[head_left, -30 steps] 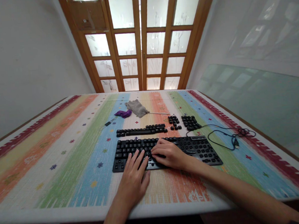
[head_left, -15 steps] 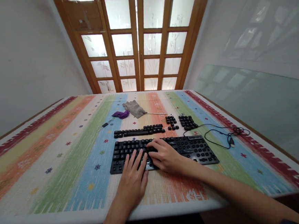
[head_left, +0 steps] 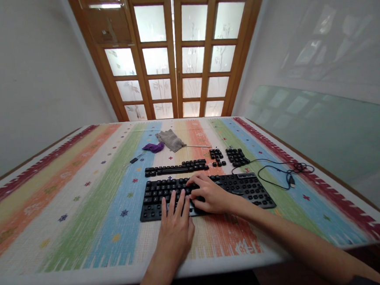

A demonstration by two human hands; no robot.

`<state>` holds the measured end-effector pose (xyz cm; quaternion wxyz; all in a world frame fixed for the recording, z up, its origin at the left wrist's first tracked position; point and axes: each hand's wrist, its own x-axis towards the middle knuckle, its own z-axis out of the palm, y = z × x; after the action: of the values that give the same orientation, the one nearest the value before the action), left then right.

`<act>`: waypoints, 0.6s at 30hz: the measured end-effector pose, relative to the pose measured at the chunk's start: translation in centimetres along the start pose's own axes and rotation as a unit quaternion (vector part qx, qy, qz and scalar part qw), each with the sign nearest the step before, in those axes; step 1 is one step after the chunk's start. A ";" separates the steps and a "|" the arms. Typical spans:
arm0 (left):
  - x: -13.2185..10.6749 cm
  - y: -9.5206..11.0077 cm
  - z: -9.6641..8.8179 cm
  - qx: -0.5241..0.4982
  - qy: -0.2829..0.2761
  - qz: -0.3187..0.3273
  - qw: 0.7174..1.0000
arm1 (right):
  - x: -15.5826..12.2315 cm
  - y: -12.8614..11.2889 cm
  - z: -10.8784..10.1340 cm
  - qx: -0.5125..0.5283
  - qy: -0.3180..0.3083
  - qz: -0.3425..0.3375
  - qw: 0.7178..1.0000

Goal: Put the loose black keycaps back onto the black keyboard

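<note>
A black keyboard (head_left: 176, 184) lies on the table's near side, with keycaps on its left part and bare key sockets on its right and along its bottom row. My left hand (head_left: 177, 227) rests palm down, fingers spread over the keyboard's lower left middle. Just to its right, my right hand (head_left: 210, 196) bends over the keys. Its thumb and index finger close about a black keycap at the keyboard's middle, mostly hidden by the fingers. Behind the keyboard stand rows of loose keycaps (head_left: 175, 170), and further right two more groups, number-pad keycaps (head_left: 237, 157) among them.
A black USB cable (head_left: 274, 187) coils to the right of the keyboard. Farther back lie a grey cloth pouch (head_left: 170, 140), a purple cloth (head_left: 153, 148), a thin rod (head_left: 198, 146) and a small dark tool (head_left: 134, 160). A striped cloth (head_left: 78, 221) covers the table.
My left hand has shifted slightly right, towards my right hand. My right hand's knuckles sit a little differently, its fingertips still about the same keys. The view has tilted slightly.
</note>
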<state>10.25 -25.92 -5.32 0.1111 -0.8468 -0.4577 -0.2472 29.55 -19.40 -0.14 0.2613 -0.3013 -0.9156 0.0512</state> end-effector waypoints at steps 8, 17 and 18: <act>0.4 0.4 0.4 -0.030 -0.004 0.019 0.999 | 3.4 5.0 -0.1 -0.021 0.067 0.116 0.991; 0.4 0.2 0.4 -0.014 0.000 0.012 1.000 | 8.3 9.8 0.3 -0.071 -0.018 0.191 0.979; 0.4 0.2 0.4 -0.014 0.000 0.012 1.000 | 8.6 10.1 0.4 -0.071 -0.025 0.194 0.978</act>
<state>10.74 -25.59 -5.40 0.1018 -0.8539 -0.4439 -0.2519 28.77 -6.24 0.79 0.2011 -0.4894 -0.8474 0.0436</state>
